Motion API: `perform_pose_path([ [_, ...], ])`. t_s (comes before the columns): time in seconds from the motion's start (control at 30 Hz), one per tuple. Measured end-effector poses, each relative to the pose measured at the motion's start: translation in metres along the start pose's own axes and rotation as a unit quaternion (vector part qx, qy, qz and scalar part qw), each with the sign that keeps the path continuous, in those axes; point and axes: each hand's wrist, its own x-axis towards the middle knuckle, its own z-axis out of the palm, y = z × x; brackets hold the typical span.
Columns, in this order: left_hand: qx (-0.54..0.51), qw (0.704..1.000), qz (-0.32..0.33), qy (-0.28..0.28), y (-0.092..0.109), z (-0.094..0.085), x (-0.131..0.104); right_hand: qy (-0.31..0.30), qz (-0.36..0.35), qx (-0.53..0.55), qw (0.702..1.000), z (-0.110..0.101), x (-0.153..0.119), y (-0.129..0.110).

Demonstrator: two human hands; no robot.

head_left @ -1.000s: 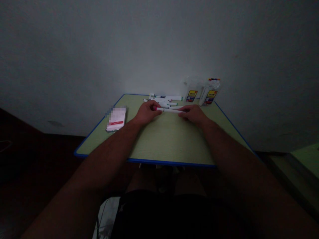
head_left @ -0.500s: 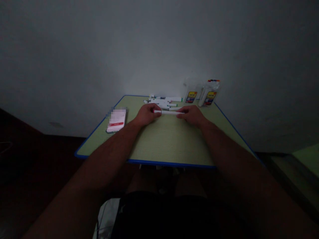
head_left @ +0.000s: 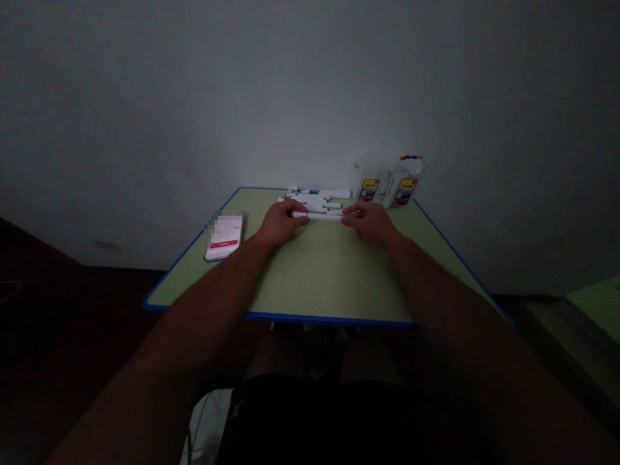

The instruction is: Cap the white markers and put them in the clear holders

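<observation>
We saw the left hand (head_left: pixel 283 221) pinching the pink end of a white marker (head_left: pixel 325 217), right hand (head_left: pixel 369 221) pinching its other end. We had it level between both hands, near side of the loose markers (head_left: pixel 310 199), green table (head_left: pixel 329 278). Phone (head_left: pixel 227 237) lay left; clear packs (head_left: pixel 405 191) stood back right.

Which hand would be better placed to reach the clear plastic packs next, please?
Likely the right hand: it is nearer the clear plastic packs, though it pinches one end of the white marker. The left hand, at the marker's pink end, is farther away.
</observation>
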Motion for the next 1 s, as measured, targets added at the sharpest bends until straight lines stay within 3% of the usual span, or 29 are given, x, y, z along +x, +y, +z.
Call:
perform_pose_path([
  [0.27,-0.021,1.0,0.007,0.007,-0.008,-0.001,0.002,-0.012,0.024,0.144,0.989,-0.001,0.0,-0.002],
  [0.53,-0.063,0.997,-0.052,-0.012,-0.001,0.0,-0.003,-0.025,-0.001,0.132,0.991,-0.002,0.001,0.002],
  [0.8,-0.133,0.989,-0.054,-0.02,0.005,0.002,-0.005,-0.034,-0.009,0.14,0.99,0.0,-0.002,-0.004],
  [1.0,-0.131,0.989,-0.058,-0.021,0.008,0.002,-0.006,-0.043,-0.021,0.151,0.987,0.002,-0.002,-0.001],
])
